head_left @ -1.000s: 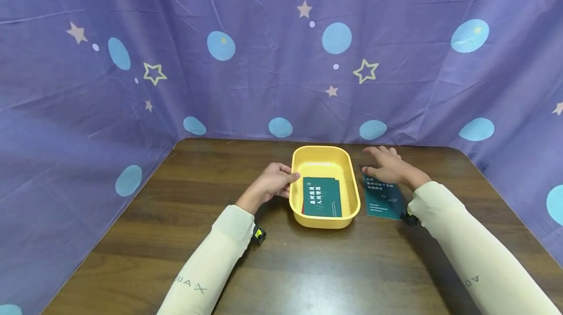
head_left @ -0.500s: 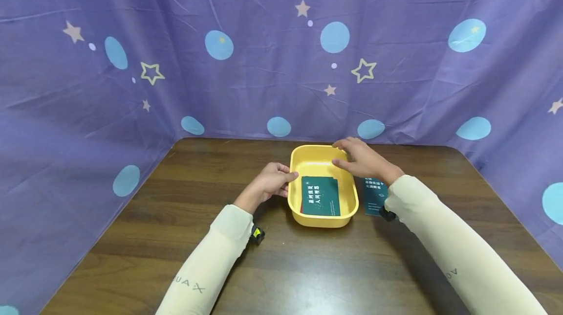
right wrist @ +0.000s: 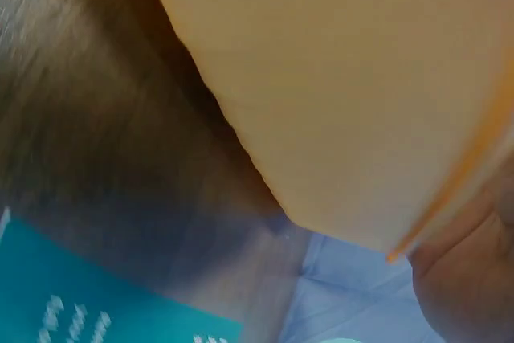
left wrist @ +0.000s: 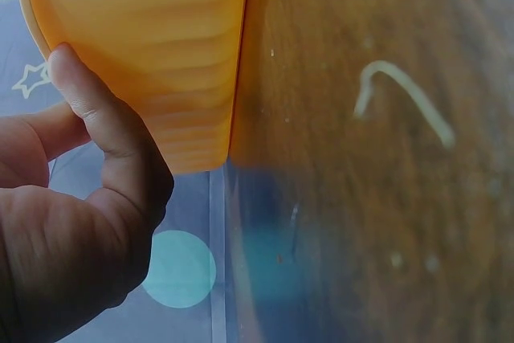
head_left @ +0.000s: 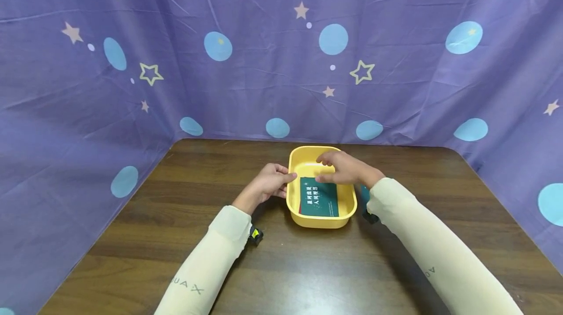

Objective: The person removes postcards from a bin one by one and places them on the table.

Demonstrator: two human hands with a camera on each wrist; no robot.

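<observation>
A yellow plastic basin [head_left: 321, 223] stands on the table, with dark green cards [head_left: 323, 203] printed in white lying in it and a red edge showing beneath. My left hand [head_left: 268, 183] holds the basin's left rim, thumb over the edge and fingers outside; the left wrist view shows the thumb [left wrist: 72, 74] on the rim. Over the basin hovers my right hand [head_left: 345, 168], fingers bent loosely and thumb apart from them, near the cards' far edge. Whether the thumb touches the cards, I cannot tell. Another green card [right wrist: 88, 295] lies right of the basin, mostly hidden by my right sleeve in the head view.
The brown wooden table [head_left: 184, 178] extends around the basin. Behind it and along the sides hangs a purple curtain [head_left: 255, 95] with stars and blue dots. Black wrist devices [head_left: 256, 236] sit under both cuffs.
My right hand has moved left from above the loose green card, across the basin's right rim and down into the space over the cards. The left hand keeps its hold on the rim.
</observation>
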